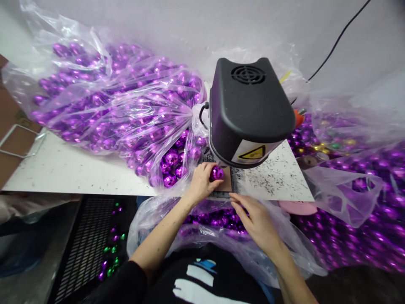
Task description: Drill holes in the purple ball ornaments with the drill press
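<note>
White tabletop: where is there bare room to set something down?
The white tabletop has room at its left front, before the bag of purple balls, and on the speckled patch right of the black machine. It is crowded around the left hand and its purple ball.

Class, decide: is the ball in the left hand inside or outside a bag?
Outside: the left hand grips the purple ball, no plastic around it.

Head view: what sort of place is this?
Probably a small workshop: a large clear bag of purple balls lies on a white table, beside a black machine with a warning label.
</note>
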The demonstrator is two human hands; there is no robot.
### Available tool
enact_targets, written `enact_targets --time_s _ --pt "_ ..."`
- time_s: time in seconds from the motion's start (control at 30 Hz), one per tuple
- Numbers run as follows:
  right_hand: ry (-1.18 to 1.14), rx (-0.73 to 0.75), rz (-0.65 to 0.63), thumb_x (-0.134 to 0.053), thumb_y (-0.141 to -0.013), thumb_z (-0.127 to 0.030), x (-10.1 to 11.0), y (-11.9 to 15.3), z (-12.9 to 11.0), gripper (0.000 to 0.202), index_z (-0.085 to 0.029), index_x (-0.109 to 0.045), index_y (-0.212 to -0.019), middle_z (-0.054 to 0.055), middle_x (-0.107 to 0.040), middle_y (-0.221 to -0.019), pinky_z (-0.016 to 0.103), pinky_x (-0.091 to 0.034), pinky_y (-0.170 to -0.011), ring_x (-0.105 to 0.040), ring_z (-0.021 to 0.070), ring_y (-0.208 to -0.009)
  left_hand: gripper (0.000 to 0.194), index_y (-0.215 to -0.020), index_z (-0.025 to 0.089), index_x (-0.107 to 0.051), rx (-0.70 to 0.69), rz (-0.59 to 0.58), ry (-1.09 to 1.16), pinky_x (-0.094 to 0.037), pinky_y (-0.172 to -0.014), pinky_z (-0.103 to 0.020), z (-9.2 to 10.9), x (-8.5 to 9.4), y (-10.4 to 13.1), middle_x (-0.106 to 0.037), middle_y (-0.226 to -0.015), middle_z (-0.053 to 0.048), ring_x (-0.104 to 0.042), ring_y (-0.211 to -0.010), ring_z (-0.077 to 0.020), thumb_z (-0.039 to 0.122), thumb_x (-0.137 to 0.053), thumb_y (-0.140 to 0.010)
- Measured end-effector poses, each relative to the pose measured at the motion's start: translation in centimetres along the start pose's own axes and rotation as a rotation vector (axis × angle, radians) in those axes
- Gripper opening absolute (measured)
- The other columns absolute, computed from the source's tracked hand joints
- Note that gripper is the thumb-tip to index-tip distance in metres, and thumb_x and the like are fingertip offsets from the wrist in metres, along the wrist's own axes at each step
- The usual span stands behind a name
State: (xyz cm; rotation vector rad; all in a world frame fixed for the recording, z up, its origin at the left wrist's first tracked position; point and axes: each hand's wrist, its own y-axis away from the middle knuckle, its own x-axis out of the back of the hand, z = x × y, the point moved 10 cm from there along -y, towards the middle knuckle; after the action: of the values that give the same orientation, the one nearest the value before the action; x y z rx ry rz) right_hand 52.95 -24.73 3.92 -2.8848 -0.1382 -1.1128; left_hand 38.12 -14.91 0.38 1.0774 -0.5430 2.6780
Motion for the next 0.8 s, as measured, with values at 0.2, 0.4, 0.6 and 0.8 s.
enact_targets --time_s 0.2,0.4,0.6,0.8 --pt "-0.016 -0.014 -0.093 -0.05 -0.098 -0.043 -1.6 0.2 0.4 0.034 -0.023 -0.073 -0.115 0.008 -0.076 -0.116 0.037 -0.06 -0.096 -0.073 0.0194 -0.104 0.049 -0.131 0.02 -0.054 -0.041 0.074 0.018 -0.034 -0.115 -0.048 0.0 -0.8 0.3 -0.063 -0.13 -0.012 -0.055 -0.126 -0.0286 0.042 -0.071 -0.09" --pt "-0.162 0.031 0.369 -0.054 -0.096 -0.047 10.4 -3.3 -2.8 0.037 -0.029 -0.067 -0.125 0.006 -0.076 -0.106 0.039 -0.062 -0.09 -0.073 0.0179 -0.096 0.046 -0.136 0.018 -0.047 -0.066 0.01 0.013 -0.023 -0.123 -0.052 0.2 -1.6 0.6 -0.061 -0.13 -0.014 -0.054 -0.126 -0.0264 0.04 -0.059 -0.098" --pt "0.061 0.232 0.669 -0.034 -0.099 -0.059 18.2 -9.5 -10.0 0.052 -0.024 -0.069 -0.117 0.005 -0.069 -0.113 0.04 -0.047 -0.098 -0.064 0.0211 -0.112 0.047 -0.137 0.018 -0.043 -0.067 0.003 -0.021 -0.02 -0.125 -0.055 0.3 -1.9 0.4 -0.061 -0.13 -0.014 -0.054 -0.126 -0.0269 0.04 -0.058 -0.098" --pt "0.111 0.213 0.615 -0.043 -0.096 -0.059 17.7 -11.5 -11.8 0.048 -0.024 -0.044 -0.062 -0.001 -0.038 -0.06 0.031 -0.023 -0.063 -0.033 0.0121 -0.06 0.051 -0.141 0.018 -0.041 -0.08 -0.005 -0.024 -0.022 -0.125 -0.054 0.1 -2.2 0.5 -0.059 -0.133 -0.014 -0.053 -0.129 -0.0275 0.044 -0.056 -0.099"
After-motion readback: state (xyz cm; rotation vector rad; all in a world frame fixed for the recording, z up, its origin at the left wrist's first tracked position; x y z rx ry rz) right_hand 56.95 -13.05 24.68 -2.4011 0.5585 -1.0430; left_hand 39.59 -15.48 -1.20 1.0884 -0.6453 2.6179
